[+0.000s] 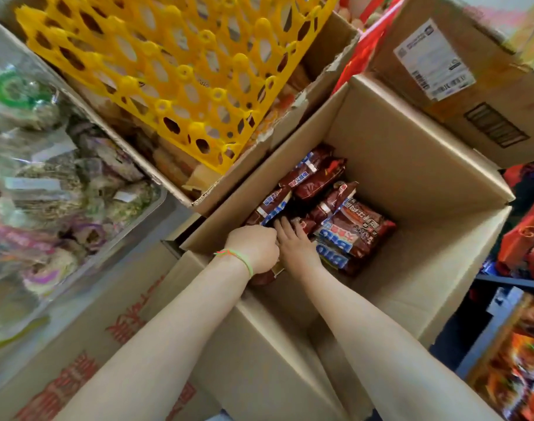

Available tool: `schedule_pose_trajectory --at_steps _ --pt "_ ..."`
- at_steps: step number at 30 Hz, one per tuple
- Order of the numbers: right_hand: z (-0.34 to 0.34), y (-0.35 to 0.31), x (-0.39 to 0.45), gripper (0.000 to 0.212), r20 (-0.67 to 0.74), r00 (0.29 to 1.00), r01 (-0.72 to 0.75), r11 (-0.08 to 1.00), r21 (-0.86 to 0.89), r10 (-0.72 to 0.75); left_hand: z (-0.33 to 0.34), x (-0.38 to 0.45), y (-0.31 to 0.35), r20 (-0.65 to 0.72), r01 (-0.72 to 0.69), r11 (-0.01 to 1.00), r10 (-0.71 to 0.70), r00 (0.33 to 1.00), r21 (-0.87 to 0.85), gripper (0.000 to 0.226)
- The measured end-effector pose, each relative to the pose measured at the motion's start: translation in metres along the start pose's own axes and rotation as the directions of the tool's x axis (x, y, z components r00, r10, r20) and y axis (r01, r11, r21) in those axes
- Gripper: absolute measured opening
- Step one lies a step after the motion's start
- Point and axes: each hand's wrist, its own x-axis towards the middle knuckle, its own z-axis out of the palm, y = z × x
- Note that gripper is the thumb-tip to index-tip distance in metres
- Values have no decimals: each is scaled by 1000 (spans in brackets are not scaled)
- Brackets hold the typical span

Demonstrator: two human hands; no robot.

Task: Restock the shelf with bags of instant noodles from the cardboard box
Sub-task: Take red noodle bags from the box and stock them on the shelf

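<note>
Two bare forearms reach into the cardboard box (411, 165), where the left hand (253, 247) clutches one bag of instant noodles (272, 208) and the right hand (293, 241) lies flat-fingered on the bags; these light, crackly, slippery packs with brittle contents are probably best taken broadside, gently

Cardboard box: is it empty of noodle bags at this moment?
No, several dark red instant noodle bags lie at the bottom of the open cardboard box, where both hands reach among them.

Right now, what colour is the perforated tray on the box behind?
Yellow. The plastic tray shows best in the head view, lying tilted over the neighbouring cardboard box.
</note>
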Motion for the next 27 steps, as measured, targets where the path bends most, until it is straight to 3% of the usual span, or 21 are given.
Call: schedule_pose_trajectory --at_steps 3,7,10,13,15,18,20,23,25,27 --pt "-7 3 4 80 47 998 23 989 147 -30 -3 -1 0 -52 -7 1000 6 999 -11 29" --pt "-16 6 -7 95 -1 999 -49 956 290 51 -4 -1 -2 -89 -10 998 4 996 -64 26" --pt "-32 15 -26 90 -28 990 -117 911 396 139 -4 -2 -1 -139 -28 981 1 990 -190 31" --pt "-55 34 -53 82 29 974 -197 772 604 225 -13 -7 1 -339 -150 892 -5 941 -427 38" --pt "-75 53 -80 76 123 968 -231 593 772 217 -26 -17 6 -439 -255 723 -74 895 -642 40" --pt "-101 81 -125 61 185 957 -258 361 896 224 -43 -32 11 -308 -247 467 -60 949 -849 46" --pt "-114 96 -155 68 170 955 -240 298 924 242 -54 -46 13 -158 -196 425 123 980 -884 59" --pt "-127 107 -195 55 162 962 -220 268 938 221 -66 -71 26 22 -202 416 475 880 -887 71" --pt "-135 108 -222 40 169 967 -209 217 954 190 -75 -88 42 64 -225 424 568 821 -877 74" --pt "-137 107 -250 33 164 968 -179 64 982 192 -81 -101 59 66 -217 399 586 808 -891 72"
